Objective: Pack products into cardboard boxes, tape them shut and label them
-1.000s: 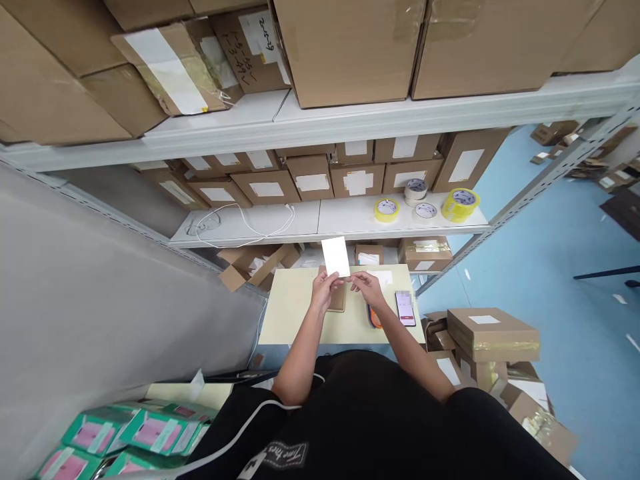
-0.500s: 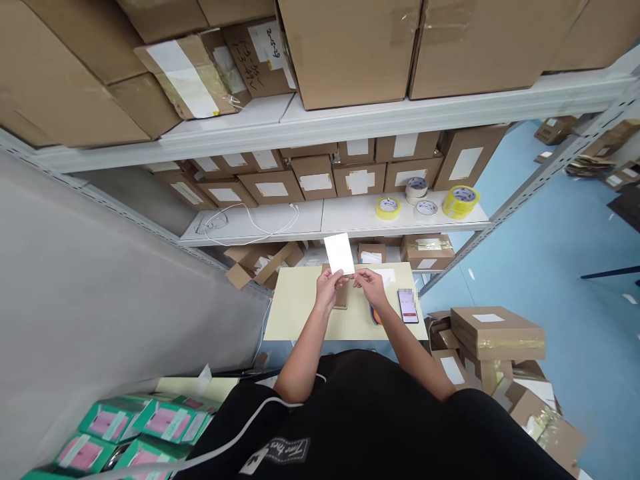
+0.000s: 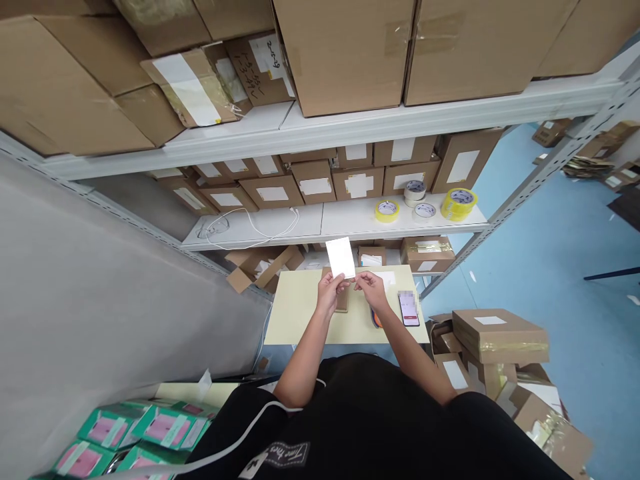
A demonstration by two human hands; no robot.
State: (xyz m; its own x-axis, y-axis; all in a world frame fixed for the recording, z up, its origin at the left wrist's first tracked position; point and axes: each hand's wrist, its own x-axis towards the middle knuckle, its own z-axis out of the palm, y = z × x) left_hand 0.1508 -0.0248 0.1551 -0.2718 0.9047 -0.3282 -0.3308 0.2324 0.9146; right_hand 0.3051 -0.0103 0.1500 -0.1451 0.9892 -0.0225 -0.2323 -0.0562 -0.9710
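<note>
My left hand (image 3: 330,293) grips a small white sheet of paper (image 3: 341,257) by its lower edge, thumb on top. The sheet is tilted up above the table, and no print shows on it. At its lower right corner the fingertips of my right hand (image 3: 371,289) are pinched together. Below the hands a brown cardboard box (image 3: 342,301) lies on the pale yellow table (image 3: 293,313), partly hidden by my left hand. An orange and blue object (image 3: 375,319) is half covered by my right forearm. A phone (image 3: 409,309) rests to the right.
Cardboard boxes fill the upper shelf (image 3: 345,127). On the middle shelf stand rolls of yellow tape (image 3: 457,204) and a white cable (image 3: 265,235). An open carton (image 3: 263,265) sits behind the table's left corner. Stacked cartons (image 3: 500,337) are at right, green-and-pink packages (image 3: 163,427) at lower left.
The view has shifted slightly. Both hands keep nearly the same place and the same hold at the lower edge of the white sheet.
</note>
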